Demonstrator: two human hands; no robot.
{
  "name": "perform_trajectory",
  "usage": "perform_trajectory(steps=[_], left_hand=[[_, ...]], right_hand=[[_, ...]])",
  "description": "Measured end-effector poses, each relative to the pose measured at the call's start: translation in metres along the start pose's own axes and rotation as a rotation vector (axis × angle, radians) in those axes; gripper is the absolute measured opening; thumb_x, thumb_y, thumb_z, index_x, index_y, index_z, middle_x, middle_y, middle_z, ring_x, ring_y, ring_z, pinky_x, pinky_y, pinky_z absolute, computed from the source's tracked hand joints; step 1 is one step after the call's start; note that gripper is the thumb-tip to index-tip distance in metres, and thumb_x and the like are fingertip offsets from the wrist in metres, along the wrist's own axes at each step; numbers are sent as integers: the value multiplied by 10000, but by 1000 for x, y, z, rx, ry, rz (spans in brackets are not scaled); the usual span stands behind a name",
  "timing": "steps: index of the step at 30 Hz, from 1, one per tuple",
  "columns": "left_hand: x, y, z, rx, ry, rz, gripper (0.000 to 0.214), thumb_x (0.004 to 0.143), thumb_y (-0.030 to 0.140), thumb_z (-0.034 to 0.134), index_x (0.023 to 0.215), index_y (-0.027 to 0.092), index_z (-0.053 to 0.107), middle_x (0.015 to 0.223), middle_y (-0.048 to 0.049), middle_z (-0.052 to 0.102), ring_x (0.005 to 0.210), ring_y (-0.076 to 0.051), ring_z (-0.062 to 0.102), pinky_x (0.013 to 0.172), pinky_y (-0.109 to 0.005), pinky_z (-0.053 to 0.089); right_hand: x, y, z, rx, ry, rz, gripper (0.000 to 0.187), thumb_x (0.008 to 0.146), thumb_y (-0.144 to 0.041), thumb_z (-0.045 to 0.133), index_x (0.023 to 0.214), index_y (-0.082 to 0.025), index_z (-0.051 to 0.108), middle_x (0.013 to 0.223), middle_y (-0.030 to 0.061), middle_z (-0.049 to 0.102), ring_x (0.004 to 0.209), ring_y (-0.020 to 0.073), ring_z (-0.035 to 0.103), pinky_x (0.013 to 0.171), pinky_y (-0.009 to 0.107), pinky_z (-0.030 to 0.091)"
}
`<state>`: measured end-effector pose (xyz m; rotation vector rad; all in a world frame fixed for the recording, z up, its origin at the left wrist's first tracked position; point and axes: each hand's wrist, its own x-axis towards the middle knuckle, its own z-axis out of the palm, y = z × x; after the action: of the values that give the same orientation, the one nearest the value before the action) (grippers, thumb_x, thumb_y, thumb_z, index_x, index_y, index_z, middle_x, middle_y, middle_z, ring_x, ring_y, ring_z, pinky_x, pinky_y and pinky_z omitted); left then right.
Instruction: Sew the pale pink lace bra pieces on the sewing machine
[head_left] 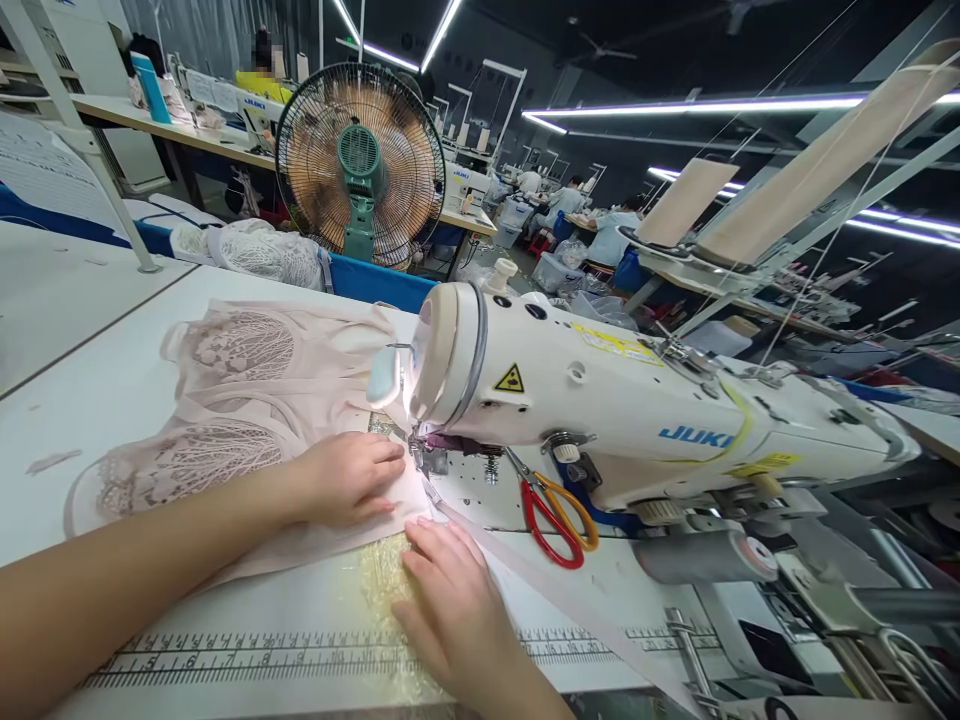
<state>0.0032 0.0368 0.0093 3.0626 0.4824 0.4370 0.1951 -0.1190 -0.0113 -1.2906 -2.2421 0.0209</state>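
A pale pink lace-cupped garment [315,400] lies spread on the white table, its edge under the needle area of a white JUKI sewing machine [555,370]. My left hand [349,480] rests on the fabric just left of the presser foot [417,440], fingers stretched and slightly bent. Nearer to me, my right hand [454,600] lies with fingers extended on the garment's edge, thumb apart. A narrow pale band [555,590] runs from the presser foot past my right fingertips toward the lower right. The undersides of both hands are hidden.
Red and orange-handled scissors [559,515] lie beside the machine base. A printed ruler [247,655] runs along the table's front. A large fan [360,165] stands behind a blue-edged bin holding white lace pieces [262,250]. Thread cones [686,200] rise at right; other people sit farther back.
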Motion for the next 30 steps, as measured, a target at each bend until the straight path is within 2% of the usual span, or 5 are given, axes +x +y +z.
perform_trajectory(steps=[12, 20, 22, 25, 30], left_hand=[[2, -5, 0, 27, -20, 32, 428, 868, 425, 518, 1168, 132, 599, 1197, -162, 630, 1009, -275, 619, 837, -384, 512], [10, -19, -7, 46, -10, 88, 341, 866, 367, 530, 1088, 127, 629, 1138, -156, 656, 977, -270, 620, 817, -385, 499], [13, -15, -12, 36, 25, 113, 242, 895, 283, 485, 1008, 144, 648, 1106, -135, 671, 991, -259, 612, 851, -400, 478], [11, 2, -17, -10, 88, 133, 232, 920, 174, 421, 948, 163, 651, 1027, -98, 694, 980, -224, 613, 924, -417, 436], [-4, 28, -9, 11, 93, 152, 259, 931, 216, 468, 1140, 155, 607, 1127, -83, 681, 1033, -232, 603, 977, -433, 398]], right_hand=[[0, 1, 0, 2, -13, 4, 273, 898, -308, 494, 1117, -163, 565, 1246, 133, 623, 1172, 289, 561, 1003, 492, 438], [1, 0, 1, -17, -105, 51, 428, 914, -401, 505, 1243, -129, 527, 1396, 147, 504, 1305, 288, 447, 1056, 475, 414], [2, 0, 0, -21, -131, 65, 470, 918, -437, 504, 1265, -119, 523, 1417, 148, 481, 1324, 285, 424, 1074, 467, 399], [3, 0, -2, -19, -157, 78, 493, 920, -470, 500, 1255, -111, 545, 1408, 155, 489, 1329, 281, 418, 1098, 450, 376], [4, 0, -5, 3, -186, 102, 495, 915, -467, 507, 1244, -104, 569, 1416, 153, 479, 1322, 297, 426, 1093, 471, 377]])
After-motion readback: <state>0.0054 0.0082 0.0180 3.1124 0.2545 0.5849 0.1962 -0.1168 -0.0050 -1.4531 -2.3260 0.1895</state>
